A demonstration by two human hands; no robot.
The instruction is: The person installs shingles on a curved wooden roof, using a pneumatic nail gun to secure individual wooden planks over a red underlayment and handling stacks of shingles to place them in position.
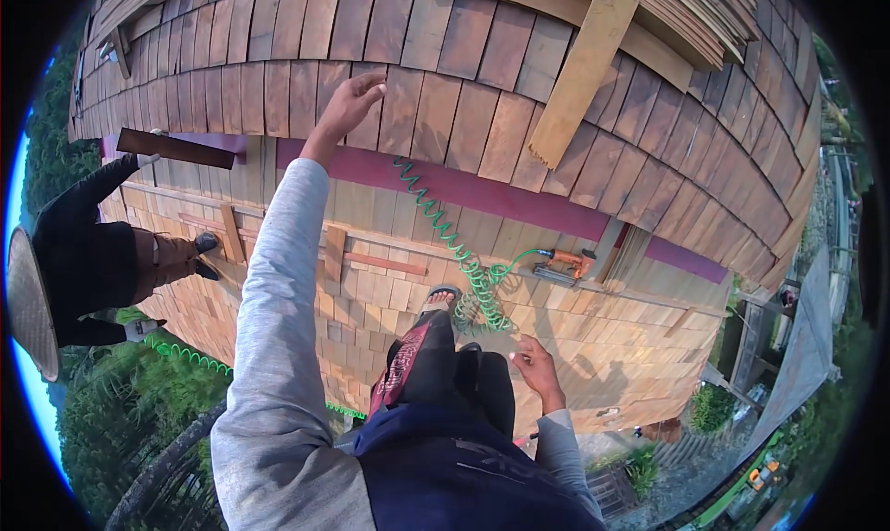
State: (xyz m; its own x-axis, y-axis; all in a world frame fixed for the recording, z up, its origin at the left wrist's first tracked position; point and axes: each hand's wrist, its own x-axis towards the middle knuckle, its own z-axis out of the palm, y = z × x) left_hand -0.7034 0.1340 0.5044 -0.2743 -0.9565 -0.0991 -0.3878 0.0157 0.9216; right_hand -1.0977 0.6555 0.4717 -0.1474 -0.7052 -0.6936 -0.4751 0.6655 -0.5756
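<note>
My left hand [350, 107] reaches up and forward over a row of reddish-brown wooden shingles [408, 107]. Its fingers are curled in close together, and nothing shows in them. Low on the right, my right hand [538, 371] hangs over paler shingles [612, 373] with loosely bent fingers, apart and holding nothing visible. Between the two hands, a coiled green air hose [482, 294] runs to an orange nail gun [567, 264], which lies on the boards. My sandalled foot [443, 295] stands beside the coils.
A co-worker in a woven hat [32, 304] holds a dark board [176, 149] at left. Stacked wooden slats [691, 16] and a slanting plank [584, 76] lie upper right. A magenta strip [519, 197] crosses the slope. Trees [120, 420] and ground lie far below the roof edges.
</note>
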